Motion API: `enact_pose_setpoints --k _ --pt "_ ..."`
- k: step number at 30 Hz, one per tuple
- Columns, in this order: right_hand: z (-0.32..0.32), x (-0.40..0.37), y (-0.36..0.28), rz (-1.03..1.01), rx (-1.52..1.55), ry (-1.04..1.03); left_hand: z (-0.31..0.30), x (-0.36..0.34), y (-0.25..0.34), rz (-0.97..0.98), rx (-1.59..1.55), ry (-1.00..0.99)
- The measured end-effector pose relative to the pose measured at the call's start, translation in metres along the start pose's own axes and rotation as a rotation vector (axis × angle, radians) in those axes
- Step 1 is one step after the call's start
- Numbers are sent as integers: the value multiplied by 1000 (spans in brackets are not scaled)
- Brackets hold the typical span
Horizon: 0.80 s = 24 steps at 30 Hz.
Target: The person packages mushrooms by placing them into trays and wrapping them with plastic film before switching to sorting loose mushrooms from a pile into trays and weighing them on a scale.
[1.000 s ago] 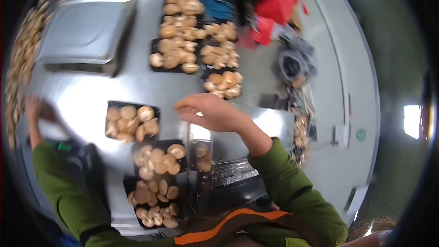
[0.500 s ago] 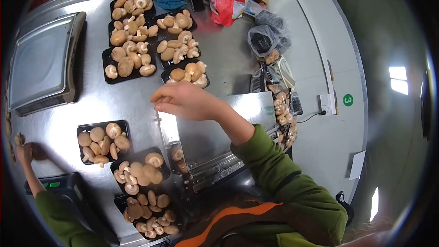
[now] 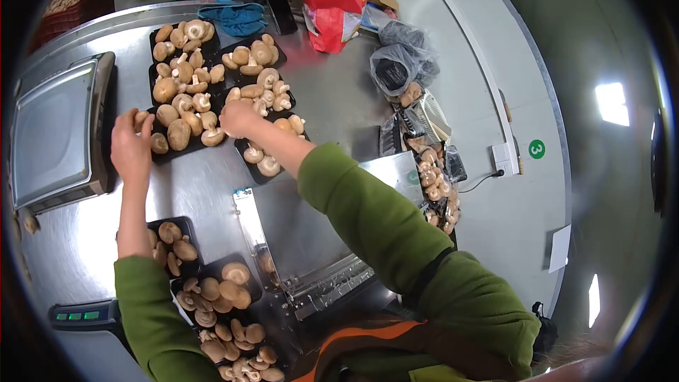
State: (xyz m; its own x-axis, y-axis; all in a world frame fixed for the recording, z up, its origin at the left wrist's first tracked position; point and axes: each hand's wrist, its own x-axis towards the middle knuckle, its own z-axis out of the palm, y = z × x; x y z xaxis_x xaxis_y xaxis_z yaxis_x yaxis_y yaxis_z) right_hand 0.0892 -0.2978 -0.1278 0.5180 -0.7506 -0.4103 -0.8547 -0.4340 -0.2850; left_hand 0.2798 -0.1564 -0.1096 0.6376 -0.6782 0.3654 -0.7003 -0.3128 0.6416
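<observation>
My left hand (image 3: 131, 147) is at the left edge of a black tray (image 3: 168, 155) of brown-capped mushrooms. Its fingers are closed around a mushroom (image 3: 141, 119). My right hand (image 3: 242, 120) is between that tray and a neighbouring tray (image 3: 258, 173) of mushrooms, its fingers curled together. Whatever those fingers may hold is hidden. Mushrooms with pale stems (image 3: 212, 136) lie just left of the right hand. More filled trays stand behind both hands. Below my left forearm is another mushroom tray (image 3: 191, 267), partly covered by the arm.
A flat-topped scale (image 3: 56, 127) stands at the left, and a second scale with a green display (image 3: 85, 316) is at lower left. A metal wrapping plate (image 3: 311, 216) is in the middle. Bagged mushrooms (image 3: 435, 180), a red bag (image 3: 332, 0) and blue gloves (image 3: 237, 19) lie around.
My left hand has moved from the table's far left edge up and right to the mushroom tray. My right hand has shifted up and left, and its fingers have curled in. The view has tilted slightly.
</observation>
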Motion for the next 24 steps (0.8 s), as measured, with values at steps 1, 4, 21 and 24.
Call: enact_pose_setpoints --k 1,4,21,24 --pt "3 3 0 -49 -252 44 9 -2 -3 9 92 -105" --pt "-12 -9 -12 53 -171 75 36 -7 -30 -60 -195 -189" --pt "-17 -33 -4 25 403 -27 -23 -24 -17 -395 -653 -94" --pt "-61 -88 13 -30 566 72 -51 -26 29 -287 -691 -94"
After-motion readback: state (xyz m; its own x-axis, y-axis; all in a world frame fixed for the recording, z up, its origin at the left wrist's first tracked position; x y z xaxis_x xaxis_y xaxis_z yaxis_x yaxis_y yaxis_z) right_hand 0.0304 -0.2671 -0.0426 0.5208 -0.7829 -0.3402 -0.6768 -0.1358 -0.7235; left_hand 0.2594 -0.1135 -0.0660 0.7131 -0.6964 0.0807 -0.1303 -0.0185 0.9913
